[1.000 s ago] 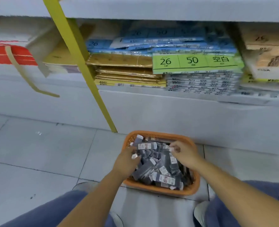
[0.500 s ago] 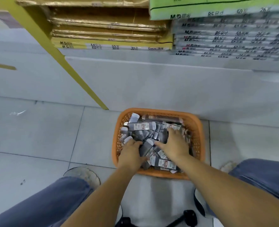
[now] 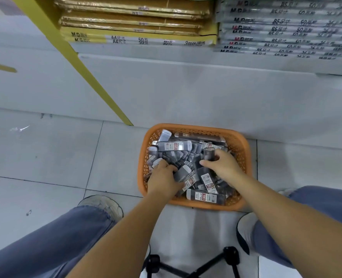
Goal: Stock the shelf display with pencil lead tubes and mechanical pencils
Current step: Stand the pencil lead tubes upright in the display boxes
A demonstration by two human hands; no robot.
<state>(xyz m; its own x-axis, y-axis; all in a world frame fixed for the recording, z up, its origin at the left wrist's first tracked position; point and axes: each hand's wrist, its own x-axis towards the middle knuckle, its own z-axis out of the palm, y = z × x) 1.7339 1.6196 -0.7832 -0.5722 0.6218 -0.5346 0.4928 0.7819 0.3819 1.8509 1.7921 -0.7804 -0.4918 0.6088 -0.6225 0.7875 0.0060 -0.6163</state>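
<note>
Black stand legs [image 3: 231, 255] and jeans knees nearest, over grey tile floor [image 3: 45, 157]. Orange basket [image 3: 244, 149] sits on the floor, full of tubes [image 3: 205, 197]. Left hand [image 3: 162, 177] curls round some tubes; right hand [image 3: 224, 167] pinches one tube [image 3: 208, 154]. Behind: white shelf base [image 3: 186, 87], yellow post [image 3: 86, 67], stacked paper packs [image 3: 138, 37].

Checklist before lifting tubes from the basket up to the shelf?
1. Grip of right hand on lead tube: ok.
2. Grip of left hand, fingers curled into tube pile: cannot tell.
3. Orange basket upright on floor: ok.
4. Tubes all inside its rim: ok.
5. Tube slot in view; shelf shows only paper packs: not ok.
</note>
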